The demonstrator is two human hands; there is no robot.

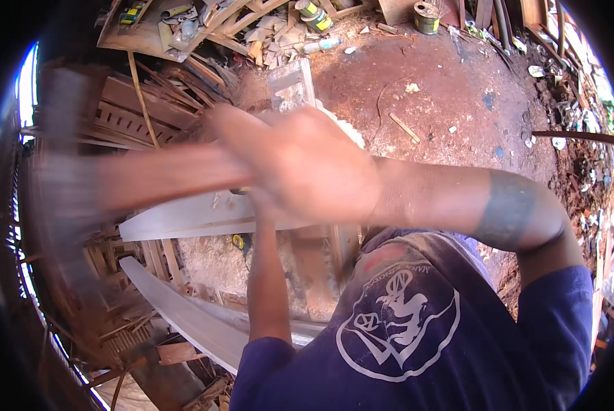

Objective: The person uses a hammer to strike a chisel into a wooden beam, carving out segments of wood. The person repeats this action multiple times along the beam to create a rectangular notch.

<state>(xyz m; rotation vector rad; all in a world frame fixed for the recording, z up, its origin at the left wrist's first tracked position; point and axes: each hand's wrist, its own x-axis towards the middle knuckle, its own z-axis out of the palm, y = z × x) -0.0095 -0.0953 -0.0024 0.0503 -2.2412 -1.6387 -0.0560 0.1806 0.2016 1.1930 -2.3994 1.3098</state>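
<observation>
My right hand, smeared by motion, is wrapped round the wooden handle of a hammer. The hammer lies across the view toward the left, its dark head a wide blur there. From below, my left forearm reaches up behind the right hand. That right hand and the handle hide the left hand's fingers and anything in them. Close behind the handle, beside the left wrist, lies a pale, smooth wooden board with a tapering end. A second pale curved board is nearer me on the left.
Between the boards sits a small round yellow-and-black object. Wood scraps and a green-and-yellow can are at the far side. Another open can stands on the reddish dirt floor. Slatted wood pieces lean at the left.
</observation>
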